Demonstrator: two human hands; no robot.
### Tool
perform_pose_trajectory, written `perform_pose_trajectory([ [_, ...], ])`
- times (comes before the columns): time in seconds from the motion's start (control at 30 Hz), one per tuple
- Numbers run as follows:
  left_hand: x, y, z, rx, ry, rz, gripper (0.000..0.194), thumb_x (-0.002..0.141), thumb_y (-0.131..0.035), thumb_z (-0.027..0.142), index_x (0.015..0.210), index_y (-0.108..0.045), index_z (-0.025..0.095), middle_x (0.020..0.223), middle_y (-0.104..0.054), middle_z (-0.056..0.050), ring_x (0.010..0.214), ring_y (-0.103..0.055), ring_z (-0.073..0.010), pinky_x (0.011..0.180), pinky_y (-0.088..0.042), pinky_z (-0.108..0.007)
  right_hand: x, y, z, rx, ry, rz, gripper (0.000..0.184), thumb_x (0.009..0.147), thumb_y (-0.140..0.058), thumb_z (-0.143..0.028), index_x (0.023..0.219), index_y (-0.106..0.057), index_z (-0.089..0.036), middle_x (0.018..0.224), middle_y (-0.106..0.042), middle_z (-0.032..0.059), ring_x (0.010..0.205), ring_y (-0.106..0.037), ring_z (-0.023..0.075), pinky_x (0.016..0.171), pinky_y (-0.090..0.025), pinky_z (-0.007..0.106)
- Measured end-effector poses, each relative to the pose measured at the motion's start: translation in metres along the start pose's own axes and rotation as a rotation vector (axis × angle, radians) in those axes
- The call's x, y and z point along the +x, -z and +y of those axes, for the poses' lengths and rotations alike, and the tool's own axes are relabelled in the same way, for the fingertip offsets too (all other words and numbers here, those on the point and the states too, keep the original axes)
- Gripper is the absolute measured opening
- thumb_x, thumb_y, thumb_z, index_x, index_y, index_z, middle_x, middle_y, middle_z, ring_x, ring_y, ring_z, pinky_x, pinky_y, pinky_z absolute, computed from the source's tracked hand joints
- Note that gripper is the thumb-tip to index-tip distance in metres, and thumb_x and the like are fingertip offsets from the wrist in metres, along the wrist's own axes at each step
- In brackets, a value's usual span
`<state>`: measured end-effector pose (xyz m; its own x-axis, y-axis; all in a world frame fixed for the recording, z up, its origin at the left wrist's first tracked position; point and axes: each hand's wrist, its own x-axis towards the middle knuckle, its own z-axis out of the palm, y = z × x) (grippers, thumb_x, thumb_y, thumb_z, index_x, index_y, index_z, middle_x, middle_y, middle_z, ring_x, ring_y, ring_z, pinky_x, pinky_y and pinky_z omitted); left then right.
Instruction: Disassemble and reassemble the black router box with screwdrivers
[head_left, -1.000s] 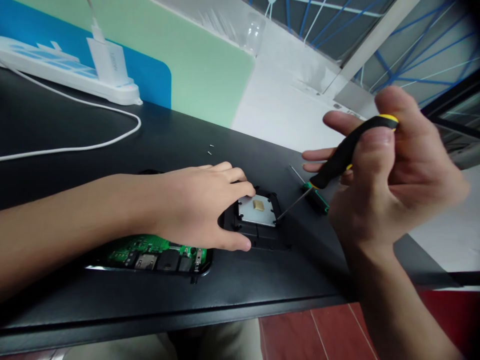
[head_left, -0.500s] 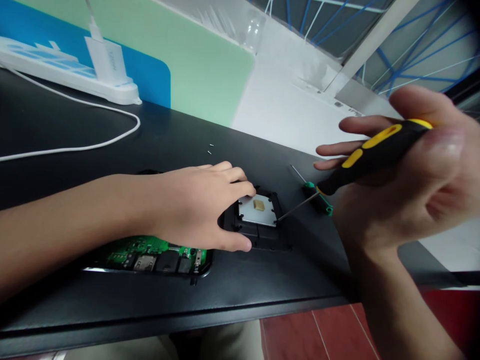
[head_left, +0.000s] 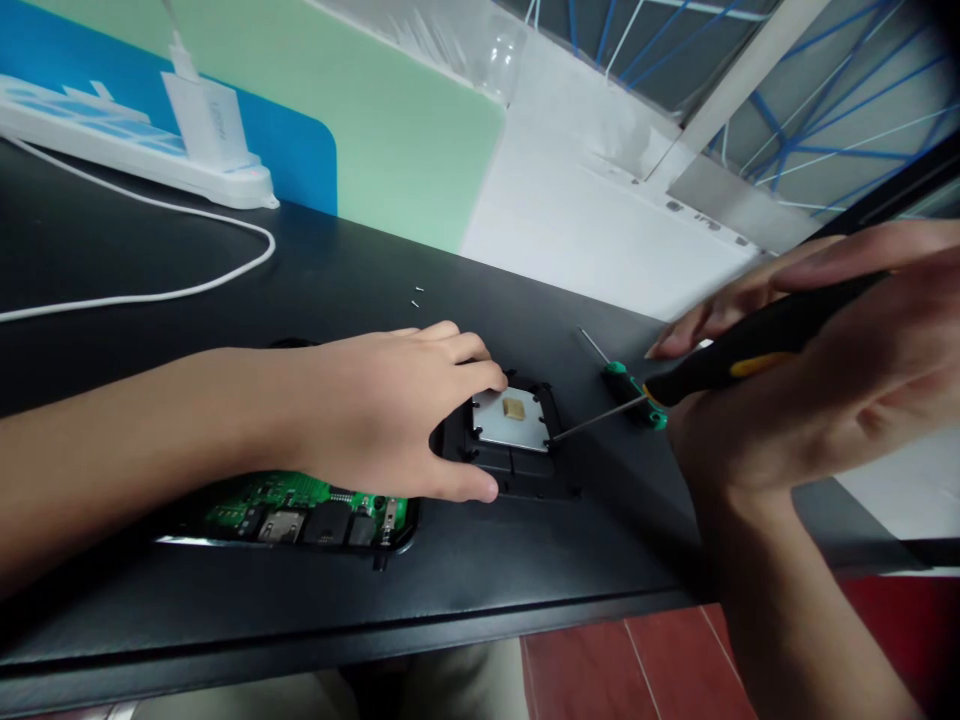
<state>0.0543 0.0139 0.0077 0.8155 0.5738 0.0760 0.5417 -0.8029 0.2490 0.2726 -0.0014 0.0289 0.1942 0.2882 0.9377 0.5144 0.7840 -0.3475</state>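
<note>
My left hand (head_left: 409,410) reaches across a green circuit board (head_left: 300,500) in a black case. Its thumb and fingers are spread over a black plastic cover (head_left: 536,480) lying flat, holding it down. A silver metal plate (head_left: 506,428) with a small tan pad (head_left: 514,409) sits on this cover, and my index finger touches the plate's far left corner. In my right hand (head_left: 840,370) is a black and yellow screwdriver (head_left: 720,355), gripped by the handle. Its shaft slants down left, with the tip at the plate's near right corner. Part of the cover is hidden under my left hand.
A second screwdriver (head_left: 634,395) with a green and black handle lies beyond the first one's shaft. Two small screws (head_left: 417,297) lie behind my left hand. A white power strip (head_left: 150,150) with a charger (head_left: 210,120) and cable (head_left: 187,292) stands at the back left.
My right hand has turned about the screwdriver's handle, the fingers coming over it, and the handle has rotated. The tip stays at the plate's corner. My left hand holds its place.
</note>
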Motion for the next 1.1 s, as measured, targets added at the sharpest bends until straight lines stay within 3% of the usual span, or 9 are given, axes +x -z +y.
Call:
perform_pose_trajectory([
  [0.1,-0.001,-0.001,-0.001,-0.005,0.001,0.002,0.068,0.088,-0.062,0.068,0.140,-0.057,0.026,0.146,-0.057,-0.010,0.131,-0.054,-0.0327,0.107,-0.047,-0.044,-0.004,-0.011,0.002,-0.053,0.092,0.142,0.046,0.103,-0.042,-0.055,0.083,-0.071,-0.026,0.064,-0.055,-0.0019,0.050,-0.059,0.0111,0.041,-0.039,0.027],
  [0.27,-0.001,-0.002,-0.002,0.001,-0.001,0.007,0.067,0.088,-0.061,0.069,0.139,-0.058,0.026,0.146,-0.057,-0.010,0.133,-0.053,-0.0332,0.106,-0.048,-0.044,-0.006,-0.010,0.006,-0.091,0.157,0.065,0.034,0.104,-0.046,-0.037,0.101,-0.080,-0.037,0.104,-0.077,-0.0064,0.064,-0.070,0.0081,0.050,-0.047,0.027],
  [0.47,0.000,-0.001,-0.001,0.015,0.001,0.003,0.066,0.088,-0.062,0.069,0.137,-0.059,0.025,0.146,-0.056,-0.011,0.132,-0.053,-0.0343,0.106,-0.049,-0.046,0.005,0.000,0.020,-0.020,0.231,-0.001,0.034,0.094,-0.061,-0.059,0.100,-0.080,-0.032,0.089,-0.075,-0.0044,0.061,-0.070,0.0063,0.041,-0.040,0.018],
  [0.7,0.000,-0.001,0.000,0.008,0.001,-0.004,0.069,0.088,-0.061,0.068,0.141,-0.056,0.025,0.147,-0.055,-0.012,0.133,-0.052,-0.0339,0.109,-0.047,-0.048,0.004,-0.003,0.018,-0.125,0.221,0.075,0.036,0.094,-0.057,-0.061,0.092,-0.077,-0.031,0.083,-0.068,-0.0067,0.058,-0.059,0.0052,0.059,-0.043,0.029],
  [0.8,-0.002,-0.001,0.000,0.006,0.006,-0.010,0.068,0.088,-0.062,0.067,0.140,-0.057,0.024,0.147,-0.055,-0.012,0.132,-0.052,-0.0336,0.108,-0.047,-0.047,0.000,-0.005,0.015,-0.085,0.219,0.063,0.036,0.094,-0.058,-0.060,0.092,-0.077,-0.030,0.080,-0.067,-0.0059,0.056,-0.059,0.0050,0.049,-0.037,0.025],
  [0.9,-0.002,0.000,0.001,-0.003,0.008,-0.012,0.066,0.089,-0.063,0.066,0.139,-0.058,0.023,0.147,-0.055,-0.012,0.132,-0.052,-0.0328,0.108,-0.047,-0.046,-0.005,-0.007,0.015,0.027,0.206,0.084,0.033,0.097,-0.057,-0.058,0.098,-0.078,-0.032,0.092,-0.069,-0.0038,0.052,-0.058,0.0059,0.042,-0.038,0.026],
  [0.97,-0.002,0.000,0.001,-0.008,0.004,-0.012,0.066,0.089,-0.064,0.066,0.138,-0.058,0.023,0.147,-0.055,-0.012,0.132,-0.052,-0.0322,0.109,-0.046,-0.045,-0.008,-0.006,0.017,0.033,0.143,-0.036,0.031,0.098,-0.055,-0.053,0.114,-0.075,-0.035,0.113,-0.069,-0.0020,0.060,-0.063,0.0086,0.052,-0.051,0.030],
  [1.03,-0.001,0.000,0.001,-0.008,0.005,-0.014,0.067,0.088,-0.065,0.066,0.139,-0.058,0.023,0.146,-0.056,-0.012,0.132,-0.052,-0.0320,0.110,-0.045,-0.043,-0.009,-0.003,0.023,0.036,0.224,-0.133,0.038,0.093,-0.061,-0.055,0.124,-0.071,-0.035,0.125,-0.066,0.0001,0.058,-0.061,0.0085,0.049,-0.051,0.030],
  [1.1,-0.001,0.000,0.001,-0.012,0.010,-0.022,0.067,0.088,-0.066,0.066,0.139,-0.057,0.023,0.146,-0.056,-0.012,0.132,-0.052,-0.0316,0.110,-0.044,-0.042,-0.007,-0.001,0.029,0.027,0.245,-0.147,0.041,0.094,-0.060,-0.051,0.129,-0.069,-0.033,0.119,-0.069,0.0019,0.055,-0.060,0.0081,0.045,-0.048,0.029],
])
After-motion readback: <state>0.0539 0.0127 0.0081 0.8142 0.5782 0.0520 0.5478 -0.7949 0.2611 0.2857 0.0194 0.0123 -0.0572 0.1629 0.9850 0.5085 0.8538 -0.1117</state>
